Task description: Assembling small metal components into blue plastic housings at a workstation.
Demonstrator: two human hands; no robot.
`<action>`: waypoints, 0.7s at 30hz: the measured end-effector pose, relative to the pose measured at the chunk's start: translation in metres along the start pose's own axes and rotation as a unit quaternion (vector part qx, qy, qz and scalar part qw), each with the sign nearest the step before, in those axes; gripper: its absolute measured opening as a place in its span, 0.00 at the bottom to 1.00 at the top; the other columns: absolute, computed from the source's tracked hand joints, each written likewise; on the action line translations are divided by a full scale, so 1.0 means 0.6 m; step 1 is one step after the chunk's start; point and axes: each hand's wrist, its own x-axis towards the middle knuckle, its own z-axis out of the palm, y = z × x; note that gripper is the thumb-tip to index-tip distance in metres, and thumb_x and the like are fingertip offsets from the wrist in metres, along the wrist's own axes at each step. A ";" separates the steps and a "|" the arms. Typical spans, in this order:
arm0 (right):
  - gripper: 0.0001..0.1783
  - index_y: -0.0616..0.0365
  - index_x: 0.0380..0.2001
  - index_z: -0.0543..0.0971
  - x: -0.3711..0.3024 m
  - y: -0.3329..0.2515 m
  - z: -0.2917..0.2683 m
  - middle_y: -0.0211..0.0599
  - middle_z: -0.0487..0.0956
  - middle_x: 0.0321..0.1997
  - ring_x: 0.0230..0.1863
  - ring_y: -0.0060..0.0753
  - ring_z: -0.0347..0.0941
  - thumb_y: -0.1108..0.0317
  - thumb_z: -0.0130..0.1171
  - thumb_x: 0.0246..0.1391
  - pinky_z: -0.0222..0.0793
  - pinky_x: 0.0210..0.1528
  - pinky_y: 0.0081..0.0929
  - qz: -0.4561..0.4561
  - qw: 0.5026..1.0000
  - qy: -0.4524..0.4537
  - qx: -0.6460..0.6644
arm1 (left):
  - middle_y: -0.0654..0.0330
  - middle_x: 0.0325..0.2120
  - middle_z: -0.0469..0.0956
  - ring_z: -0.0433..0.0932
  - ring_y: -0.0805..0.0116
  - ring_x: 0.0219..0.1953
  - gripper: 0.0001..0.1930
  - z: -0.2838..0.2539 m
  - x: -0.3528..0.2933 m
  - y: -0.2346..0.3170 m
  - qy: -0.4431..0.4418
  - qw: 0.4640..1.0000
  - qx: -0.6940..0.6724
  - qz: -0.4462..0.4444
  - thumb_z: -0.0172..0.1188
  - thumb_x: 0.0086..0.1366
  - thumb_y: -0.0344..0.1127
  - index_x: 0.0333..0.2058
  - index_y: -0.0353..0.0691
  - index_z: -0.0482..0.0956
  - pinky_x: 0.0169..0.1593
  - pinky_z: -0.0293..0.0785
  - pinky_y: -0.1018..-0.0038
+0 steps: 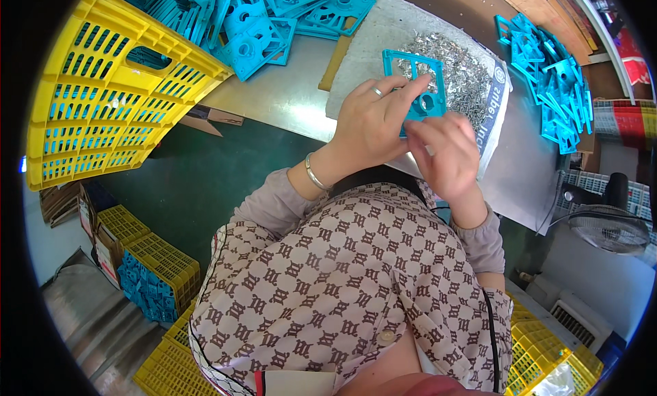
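Observation:
A flat blue plastic frame [436, 107] with a rectangular opening and a round hole is held up over the cloth. My left hand [376, 115] is closed on its left side, with fingers laid across the front. At the lower right corner of the frame, my right hand [448, 150] has its fingers bent and pressed together. Its fingertips are slightly blurred, and whether they pinch a small piece is hidden. Behind the frame, a heap of small shiny metal parts [469, 74] lies on a whitish cloth sack [366, 54].
Blue frames [250, 44] pile up at the far left, and more blue frames [547, 81] at the far right of the metal table [274, 98]. A yellow crate [113, 88] stands at the left. A black fan [609, 225] is on the right. Yellow crates [161, 259] sit below.

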 end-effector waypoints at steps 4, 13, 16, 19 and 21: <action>0.21 0.68 0.43 0.79 0.002 -0.006 -0.005 0.44 0.83 0.41 0.40 0.42 0.79 0.82 0.67 0.41 0.73 0.45 0.37 -0.117 0.988 -0.048 -0.090 | 0.59 0.42 0.85 0.80 0.58 0.48 0.35 0.001 0.000 -0.008 -0.011 1.000 -0.010 -0.011 0.71 0.49 0.35 0.57 0.35 0.71 0.46 0.75 0.64; 0.22 0.69 0.47 0.74 -0.016 0.027 -0.021 0.46 0.84 0.40 0.37 0.44 0.80 0.84 0.64 0.46 0.72 0.43 0.39 -0.025 0.996 0.046 -0.074 | 0.57 0.54 0.78 0.70 0.50 0.59 0.43 0.100 0.071 -0.182 -0.025 0.992 -0.082 -0.090 0.77 0.47 0.37 0.61 0.39 0.63 0.63 0.65 0.60; 0.22 0.68 0.47 0.74 -0.023 0.028 -0.025 0.45 0.84 0.39 0.36 0.44 0.80 0.84 0.64 0.46 0.71 0.43 0.40 -0.025 0.995 0.063 -0.073 | 0.58 0.54 0.78 0.69 0.51 0.60 0.43 0.126 0.109 -0.240 -0.059 0.993 -0.044 -0.093 0.77 0.47 0.37 0.60 0.40 0.62 0.63 0.64 0.61; 0.21 0.68 0.47 0.74 -0.033 0.030 -0.030 0.45 0.83 0.38 0.35 0.44 0.79 0.83 0.64 0.47 0.71 0.42 0.40 -0.013 0.994 0.057 -0.089 | 0.57 0.54 0.78 0.68 0.50 0.60 0.43 0.142 0.118 -0.279 -0.103 0.989 0.015 -0.104 0.77 0.48 0.40 0.60 0.40 0.62 0.63 0.63 0.60; 0.21 0.68 0.47 0.75 -0.041 0.032 -0.033 0.45 0.84 0.38 0.35 0.44 0.79 0.83 0.64 0.47 0.71 0.42 0.40 0.002 0.994 0.059 -0.095 | 0.55 0.54 0.78 0.69 0.46 0.59 0.44 0.146 0.114 -0.296 -0.143 0.985 0.050 -0.089 0.76 0.49 0.44 0.61 0.38 0.62 0.64 0.62 0.58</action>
